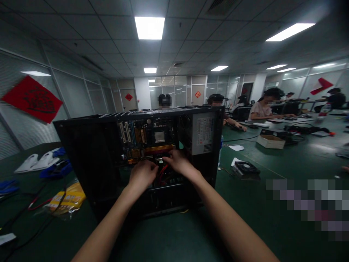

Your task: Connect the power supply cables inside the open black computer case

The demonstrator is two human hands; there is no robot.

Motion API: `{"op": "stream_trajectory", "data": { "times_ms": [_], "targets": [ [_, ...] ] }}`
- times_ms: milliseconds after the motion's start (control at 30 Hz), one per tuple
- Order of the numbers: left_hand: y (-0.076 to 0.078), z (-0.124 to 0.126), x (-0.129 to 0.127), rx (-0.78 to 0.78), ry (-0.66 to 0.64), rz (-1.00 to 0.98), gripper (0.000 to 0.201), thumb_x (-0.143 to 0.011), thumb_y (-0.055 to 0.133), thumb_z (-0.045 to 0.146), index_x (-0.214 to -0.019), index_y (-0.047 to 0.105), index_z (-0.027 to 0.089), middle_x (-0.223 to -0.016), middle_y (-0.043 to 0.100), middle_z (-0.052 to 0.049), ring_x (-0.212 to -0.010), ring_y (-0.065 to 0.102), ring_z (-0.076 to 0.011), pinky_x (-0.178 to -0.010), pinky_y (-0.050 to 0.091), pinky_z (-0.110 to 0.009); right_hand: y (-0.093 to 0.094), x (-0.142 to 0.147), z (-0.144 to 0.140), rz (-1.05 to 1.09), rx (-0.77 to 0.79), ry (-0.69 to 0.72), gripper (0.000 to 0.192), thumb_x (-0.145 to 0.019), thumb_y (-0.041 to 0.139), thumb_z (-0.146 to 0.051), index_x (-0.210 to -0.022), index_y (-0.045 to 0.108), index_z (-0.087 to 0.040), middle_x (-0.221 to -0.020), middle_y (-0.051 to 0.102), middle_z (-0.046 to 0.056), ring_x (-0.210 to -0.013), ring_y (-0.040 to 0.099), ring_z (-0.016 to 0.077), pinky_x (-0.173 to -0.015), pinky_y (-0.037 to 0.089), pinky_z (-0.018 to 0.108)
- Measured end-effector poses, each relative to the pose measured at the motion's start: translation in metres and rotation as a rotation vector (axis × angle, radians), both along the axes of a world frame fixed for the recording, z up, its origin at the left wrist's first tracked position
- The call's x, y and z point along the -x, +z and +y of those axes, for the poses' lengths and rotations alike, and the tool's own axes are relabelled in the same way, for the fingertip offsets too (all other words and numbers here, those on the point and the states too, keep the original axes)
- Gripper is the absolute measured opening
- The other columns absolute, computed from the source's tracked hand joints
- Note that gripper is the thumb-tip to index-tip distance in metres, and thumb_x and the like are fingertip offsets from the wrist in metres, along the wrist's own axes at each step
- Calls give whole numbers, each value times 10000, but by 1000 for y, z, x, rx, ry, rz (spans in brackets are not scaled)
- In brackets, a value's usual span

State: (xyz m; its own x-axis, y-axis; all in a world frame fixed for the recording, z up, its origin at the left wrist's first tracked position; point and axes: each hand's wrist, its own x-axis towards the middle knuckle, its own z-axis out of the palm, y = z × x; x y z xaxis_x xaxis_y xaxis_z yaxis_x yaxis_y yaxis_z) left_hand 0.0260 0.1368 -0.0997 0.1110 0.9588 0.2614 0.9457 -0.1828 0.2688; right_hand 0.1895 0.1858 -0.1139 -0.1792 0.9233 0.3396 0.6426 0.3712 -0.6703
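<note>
Black metal frames the open computer case, which stands on the green table right in front of the person. Both hands reach inside, below the circuit board. The left hand curls narrow around a red cable. The right hand pinches something at the board's lower edge; what it holds I cannot tell.

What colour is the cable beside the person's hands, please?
The cable is red, seen in the head view.
</note>
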Motion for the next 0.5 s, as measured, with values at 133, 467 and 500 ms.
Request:
{"op": "stream_trajectory", "data": {
  "times_ms": [133, 467, 500],
  "targets": [
    [-5, 4, 0, 38, -26, 2, 277, -879, 520, 338, -780, 746, 213, -757, 735, -68, -725, 658, -200, -598, 332, -278, -5, -5, 6, -62, 160, 6, 276, -830, 693, -362, -709, 655, -116, -644, 604, 40, -584, 530, 144, -509, 304, 251],
    [-6, 10, 2, 51, 13, -39, 260, -870, 542, 337, -830, 747, 181, -740, 720, -86, -766, 655, -204, -669, 387, -271, -12, 0, 8, 35, 156, 38, 248, -839, 684, -336, -729, 674, -113, -659, 632, 43, -602, 574, 143, -508, 335, 228],
    [-7, 11, 2, 49, 23, -41, 263, -870, 542, 338, -827, 745, 178, -736, 718, -88, -762, 654, -204, -668, 387, -271, -13, 0, 8, 37, 157, 43, 248, -842, 680, -331, -725, 676, -112, -661, 636, 47, -609, 581, 146, -509, 340, 227]
  ]
}}
